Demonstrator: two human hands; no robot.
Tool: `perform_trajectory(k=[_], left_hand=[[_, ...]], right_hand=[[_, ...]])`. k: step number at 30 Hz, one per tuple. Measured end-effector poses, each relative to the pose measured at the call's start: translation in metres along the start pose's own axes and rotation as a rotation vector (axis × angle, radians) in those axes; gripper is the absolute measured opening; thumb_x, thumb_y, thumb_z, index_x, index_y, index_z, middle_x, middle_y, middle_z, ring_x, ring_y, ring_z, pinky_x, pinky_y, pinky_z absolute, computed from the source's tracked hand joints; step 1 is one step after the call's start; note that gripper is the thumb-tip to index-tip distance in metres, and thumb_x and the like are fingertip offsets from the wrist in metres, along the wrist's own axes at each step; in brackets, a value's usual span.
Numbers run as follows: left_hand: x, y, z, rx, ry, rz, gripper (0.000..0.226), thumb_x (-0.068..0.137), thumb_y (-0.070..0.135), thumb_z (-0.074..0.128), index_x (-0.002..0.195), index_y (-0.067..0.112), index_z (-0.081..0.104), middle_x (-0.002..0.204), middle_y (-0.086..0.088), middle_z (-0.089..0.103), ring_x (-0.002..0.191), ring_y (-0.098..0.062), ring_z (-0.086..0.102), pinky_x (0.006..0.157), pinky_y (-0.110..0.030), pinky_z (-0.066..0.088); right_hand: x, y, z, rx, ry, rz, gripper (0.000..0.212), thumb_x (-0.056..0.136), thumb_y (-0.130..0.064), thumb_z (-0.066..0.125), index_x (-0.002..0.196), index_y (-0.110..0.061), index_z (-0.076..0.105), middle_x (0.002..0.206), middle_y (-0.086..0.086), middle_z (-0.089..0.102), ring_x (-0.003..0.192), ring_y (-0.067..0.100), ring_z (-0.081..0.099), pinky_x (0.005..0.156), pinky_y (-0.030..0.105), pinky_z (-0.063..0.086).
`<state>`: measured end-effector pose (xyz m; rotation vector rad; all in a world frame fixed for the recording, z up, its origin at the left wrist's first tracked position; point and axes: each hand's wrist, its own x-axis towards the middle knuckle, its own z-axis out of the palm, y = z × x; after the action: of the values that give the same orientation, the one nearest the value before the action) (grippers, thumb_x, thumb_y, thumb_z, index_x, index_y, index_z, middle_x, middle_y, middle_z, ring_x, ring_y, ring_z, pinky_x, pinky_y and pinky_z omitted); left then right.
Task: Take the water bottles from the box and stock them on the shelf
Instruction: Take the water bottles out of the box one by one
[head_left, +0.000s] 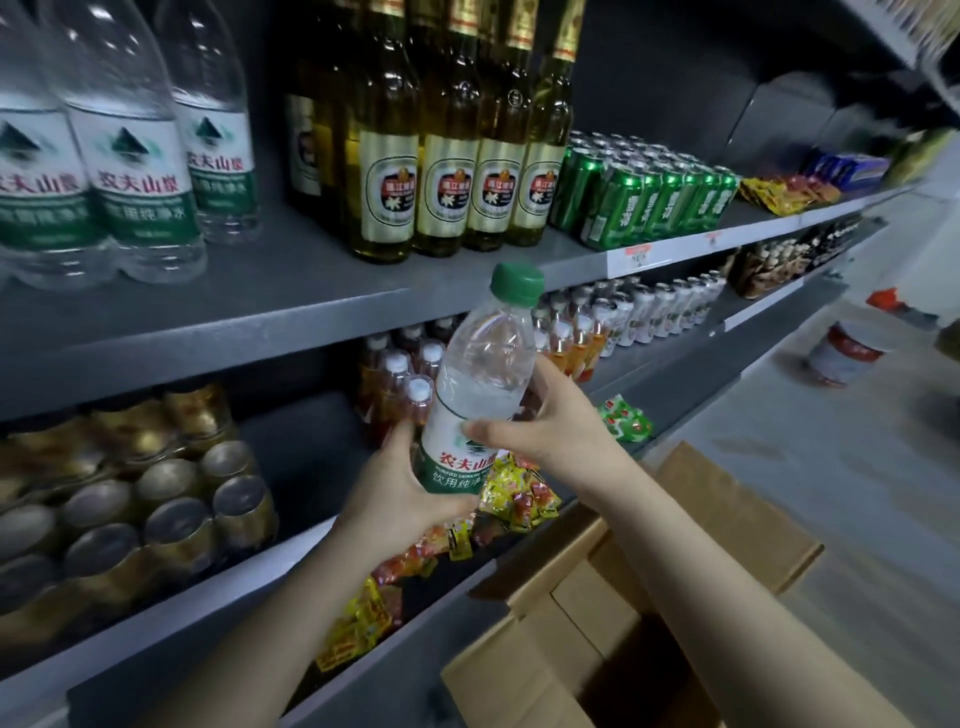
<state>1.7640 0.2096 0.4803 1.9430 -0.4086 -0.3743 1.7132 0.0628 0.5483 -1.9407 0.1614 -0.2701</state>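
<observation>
**shelfwatcher:** Water bottle (480, 387) with the green cap is up in the air in front of the grey shelf (291, 306), tilted a bit to the right, both hands on it. The left hand (397, 499) is curled round the lower part by the label, and the right hand (550, 423) wraps the middle, thumb across the front. It's above the open cardboard box (613, 613), which sits on the floor right against the shelving.

**aisle9:** And what's around it?

**shelfwatcher:** Same-brand big water bottles (119, 156) stand at the upper left of that shelf, then gold-label beer bottles (447, 171), then green cans (649, 192). The board below has shrink-wrapped gold cans (135, 499), orange drinks with white caps (410, 374) and loose yellow and red snack packets (514, 493). Pale floor (831, 467) on the right, with a red-labelled jar (847, 353) standing on it, blurry.
</observation>
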Motion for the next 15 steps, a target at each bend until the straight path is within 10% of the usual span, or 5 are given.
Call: perform_trajectory(k=[15], left_hand=[[0.014,0.007,-0.078,0.028,0.081,0.033,0.066,0.055,0.030,0.088,0.104,0.025,0.044,0.097,0.015,0.061,0.087,0.000,0.059,0.071,-0.021,0.050]], right_hand=[[0.050,-0.058,0.066,-0.039,0.139,-0.130,0.045,0.066,-0.017,0.082,0.105,-0.010,0.060,0.097,-0.002,0.070,0.082,0.005,0.065,0.070,0.021,0.052]])
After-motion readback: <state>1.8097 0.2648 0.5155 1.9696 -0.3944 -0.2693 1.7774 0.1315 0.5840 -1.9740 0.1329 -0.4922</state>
